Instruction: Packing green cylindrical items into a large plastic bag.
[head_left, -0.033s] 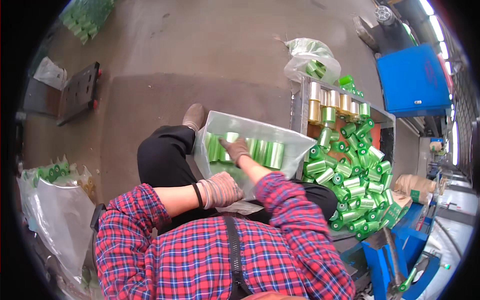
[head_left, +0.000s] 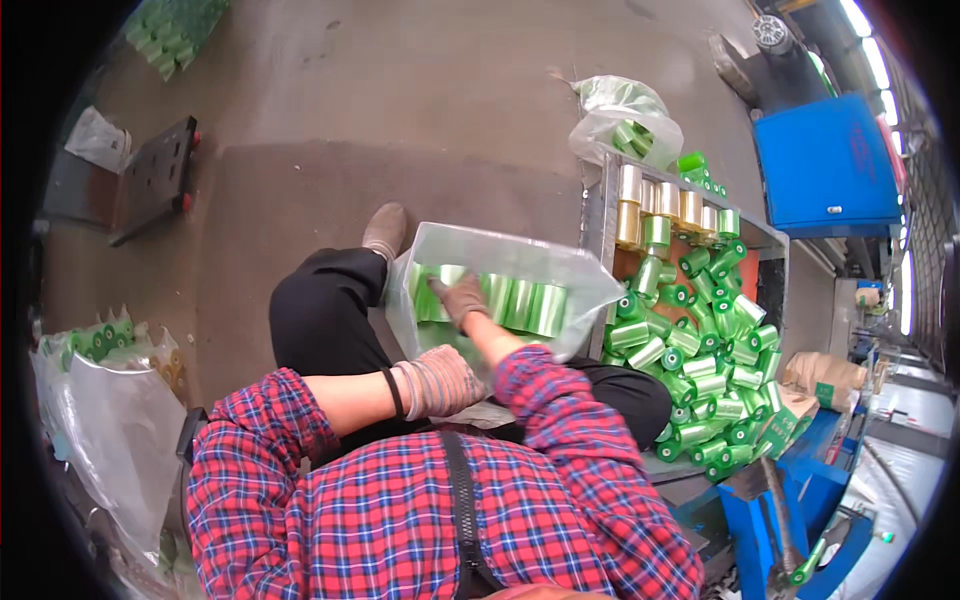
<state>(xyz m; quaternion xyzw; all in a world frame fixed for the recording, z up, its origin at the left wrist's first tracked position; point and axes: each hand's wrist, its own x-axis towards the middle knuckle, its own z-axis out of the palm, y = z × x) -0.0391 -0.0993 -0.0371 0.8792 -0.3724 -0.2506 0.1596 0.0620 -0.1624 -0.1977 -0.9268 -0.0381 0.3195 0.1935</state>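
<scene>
A clear plastic bag (head_left: 510,247) lies open across my lap, with a row of shiny green film rolls (head_left: 546,310) standing side by side in it. My right hand (head_left: 463,300), in a dark brown glove, reaches inside. Its fingers are spread and touch the rolls at the left part of the row; part of them is hidden. At the bag's near edge is my left hand (head_left: 440,382) in a striped knitted glove. Its fingers are curled closed on the bag's edge, with the fingertips mostly hidden.
To my right stands a metal-sided bin (head_left: 600,215) heaped with loose green rolls (head_left: 705,365), with pale gold rolls (head_left: 690,207) at its far end. Beyond are a tied bag of rolls (head_left: 628,125) and a blue box (head_left: 828,165). A filled bag (head_left: 115,420) sits left, below a dark cart (head_left: 155,180).
My right hand has shifted a little to the left along the row of rolls. My left hand stays at the bag's near edge.
</scene>
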